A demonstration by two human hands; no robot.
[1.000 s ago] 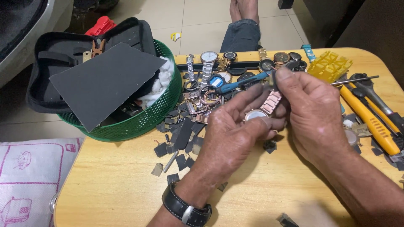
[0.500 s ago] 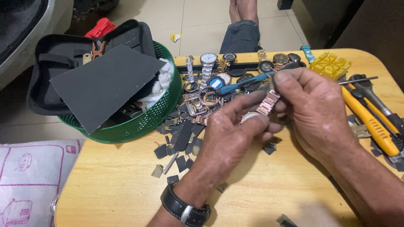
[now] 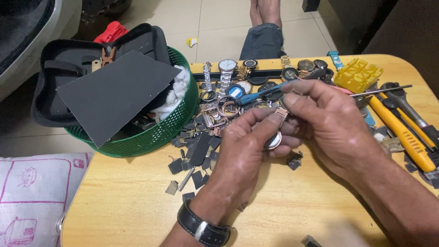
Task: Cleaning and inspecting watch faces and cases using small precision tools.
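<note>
Over the middle of the pale wooden desk (image 3: 137, 201), the left hand (image 3: 249, 146), a dark strap watch on its wrist, curls its fingers around a small round silver watch case (image 3: 273, 141), cradling it steady from below so the piece sits clear of the desk. The right hand (image 3: 329, 121) closes thumb and fingertips on the rose-gold metal link band (image 3: 280, 114) rising from the case, pinching it, it seems, so the links stay taut. Dark scraps of cut strap (image 3: 194, 153) litter the desk just left of the hands. At the far left edge stands a green plastic mesh basket (image 3: 157, 132) bearing a dark grey sheet. A yellow-handled tool (image 3: 402, 132) lies toward the right edge, and a row of assorted wristwatches (image 3: 256, 68) lines the far edge.
</note>
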